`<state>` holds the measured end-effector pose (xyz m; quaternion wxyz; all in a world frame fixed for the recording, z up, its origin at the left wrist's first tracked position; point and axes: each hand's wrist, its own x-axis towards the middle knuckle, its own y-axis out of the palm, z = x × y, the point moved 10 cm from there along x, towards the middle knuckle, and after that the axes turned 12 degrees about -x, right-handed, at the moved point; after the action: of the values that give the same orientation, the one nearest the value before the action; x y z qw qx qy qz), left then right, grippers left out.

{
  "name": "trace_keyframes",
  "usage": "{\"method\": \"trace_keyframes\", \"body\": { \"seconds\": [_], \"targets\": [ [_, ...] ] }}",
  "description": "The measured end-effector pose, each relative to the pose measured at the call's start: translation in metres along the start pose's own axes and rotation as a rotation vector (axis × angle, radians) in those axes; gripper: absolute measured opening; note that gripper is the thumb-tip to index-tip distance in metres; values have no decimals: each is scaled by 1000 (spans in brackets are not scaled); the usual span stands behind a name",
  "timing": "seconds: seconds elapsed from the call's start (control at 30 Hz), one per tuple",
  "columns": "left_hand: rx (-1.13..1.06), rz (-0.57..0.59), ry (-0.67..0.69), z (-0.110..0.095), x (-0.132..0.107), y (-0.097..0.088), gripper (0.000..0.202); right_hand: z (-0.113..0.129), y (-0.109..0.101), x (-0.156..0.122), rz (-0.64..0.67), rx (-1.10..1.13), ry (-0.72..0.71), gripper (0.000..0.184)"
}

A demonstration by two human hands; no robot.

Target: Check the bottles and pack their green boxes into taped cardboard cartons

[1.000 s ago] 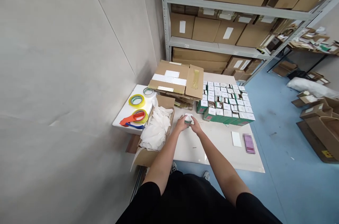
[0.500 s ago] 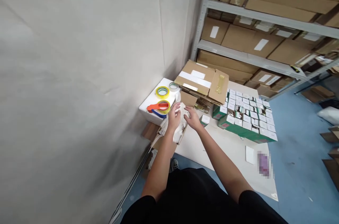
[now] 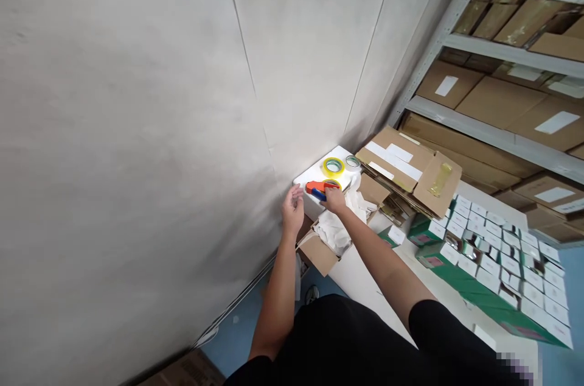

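My right hand (image 3: 335,200) is wrapped around the blue handle side of an orange-and-blue tape dispenser (image 3: 314,187) with a yellow-rimmed roll in it. The dispenser is over a white foam box (image 3: 303,181) against the wall; whether it still touches the box I cannot tell. My left hand (image 3: 292,210) is beside the box's left corner, fingers apart and holding nothing. Below my right wrist, an open cardboard box (image 3: 322,257) holds crumpled white paper (image 3: 335,231). A yellow-edged roll of tape (image 3: 333,166) and a clear roll (image 3: 353,161) lie on the foam box.
Flattened cardboard boxes (image 3: 396,157) are stacked right of the foam box. Rows of green-and-white small boxes (image 3: 488,264) stand on the pale table (image 3: 365,279), with one small box (image 3: 393,235) apart. Shelves of cartons (image 3: 497,109) rise behind; a grey wall (image 3: 182,100) fills the left.
Both hands have left the white paper in the open box. My right hand has taken hold of the tape dispenser, and my left has moved to the foam box's side. The view has turned left.
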<state>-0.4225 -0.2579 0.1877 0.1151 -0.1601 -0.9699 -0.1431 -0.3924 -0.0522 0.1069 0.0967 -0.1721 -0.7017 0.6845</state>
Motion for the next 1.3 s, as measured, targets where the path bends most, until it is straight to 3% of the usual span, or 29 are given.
{"method": "trace_keyframes", "body": {
  "seconds": [0.1,0.23,0.37,0.47,0.57,0.7,0.9,1.1,1.2,1.3],
  "targets": [
    [6,-30,7,-8,1,-6,36,1,-1,4,43,-41,18,46],
    [-5,-74,27,-16,4,-10,33,-9,-12,-3,-4,27,91,44],
    [-22,-110,55,-19,8,-3,32,-29,-27,-27,-148,90,126,42],
    [-49,-98,64,-19,10,19,31,-53,-42,-57,-306,129,146,42],
    [-76,-42,44,-16,8,56,32,-88,-51,-96,-404,170,190,39],
    [-77,81,11,-14,-6,123,34,-146,-48,-160,-472,223,294,34],
    [-169,257,-59,-5,-63,232,34,-240,-20,-281,-467,229,560,29],
    [-198,426,-115,0,-149,324,35,-308,32,-409,-381,209,816,28],
    [-172,506,-118,-2,-190,355,35,-329,73,-468,-285,211,933,34],
    [-132,548,-125,-2,-227,374,34,-341,120,-520,-171,238,1019,41]
  ]
}}
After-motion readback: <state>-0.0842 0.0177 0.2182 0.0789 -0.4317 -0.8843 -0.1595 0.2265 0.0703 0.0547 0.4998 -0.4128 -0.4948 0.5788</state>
